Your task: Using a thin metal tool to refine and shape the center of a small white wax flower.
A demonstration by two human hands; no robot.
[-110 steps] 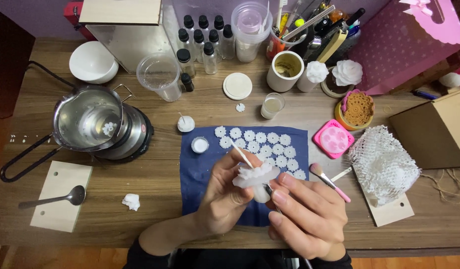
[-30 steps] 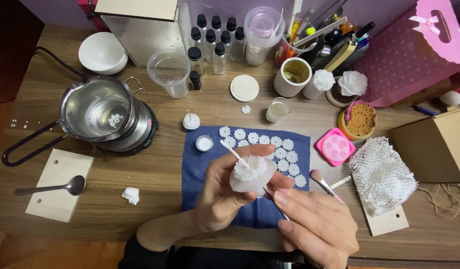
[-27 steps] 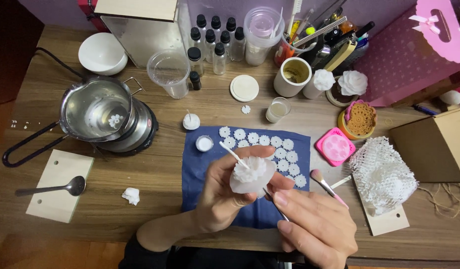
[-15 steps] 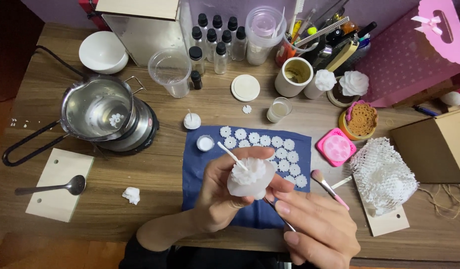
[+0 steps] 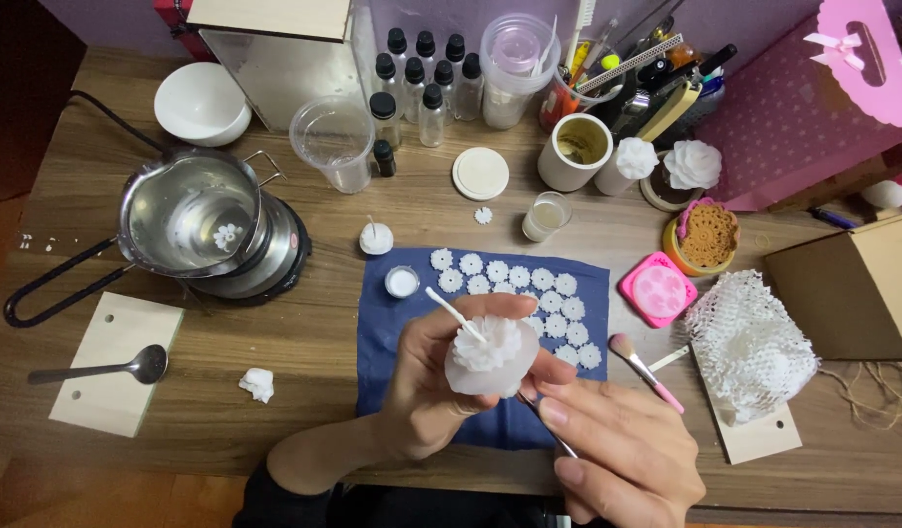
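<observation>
A white flower-shaped candle (image 5: 490, 354) with a long wick sits clasped in the left hand (image 5: 433, 391) above the blue cloth (image 5: 392, 342) near the counter's (image 5: 304, 342) front edge. The right hand's (image 5: 622, 455) grip pinches a thin metal tool (image 5: 547, 428) beside it.
</observation>
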